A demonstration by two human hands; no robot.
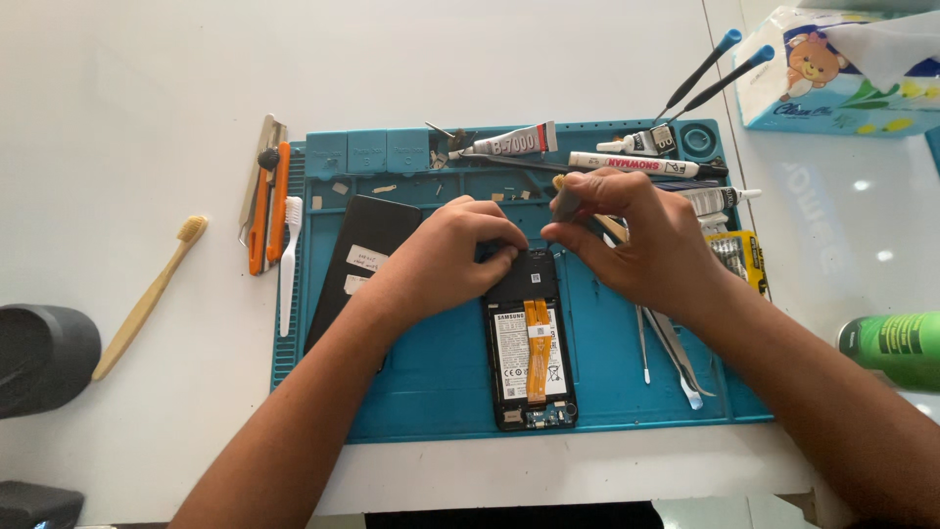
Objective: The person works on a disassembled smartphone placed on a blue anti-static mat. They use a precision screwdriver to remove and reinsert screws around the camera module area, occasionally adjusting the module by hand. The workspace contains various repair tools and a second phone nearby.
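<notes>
Forearms enter from the lower edge of the frame and converge at its centre over a blue work mat (431, 392), the largest item on the white table (147, 98). Centre frame, an opened phone (531, 343) lies face down on the mat with its back removed, showing battery and an orange flex cable (536, 353). The left hand (446, 260) presses its fingertips on the phone's upper left corner, steadying it without enclosing anything. The right hand (636, 240) pinches a small grey-handled tool (568, 199), tip directed at the phone's top edge; the tip itself is hidden behind the fingers. Judged from this pose, the step in hand is work on the upper cover or its fasteners, and the next move calls for fine, steady pressure with the phone held flat. Left of the phone rests a black back panel (367, 255). Tweezers (676, 353) lie right of centre, adhesive tubes (514, 142) along the mat's upper edge, cutters and brushes (269, 206) at its left border. Open room remains on the mat's lower left; the right side is crowded, with a green can (896, 345) at the right margin.
</notes>
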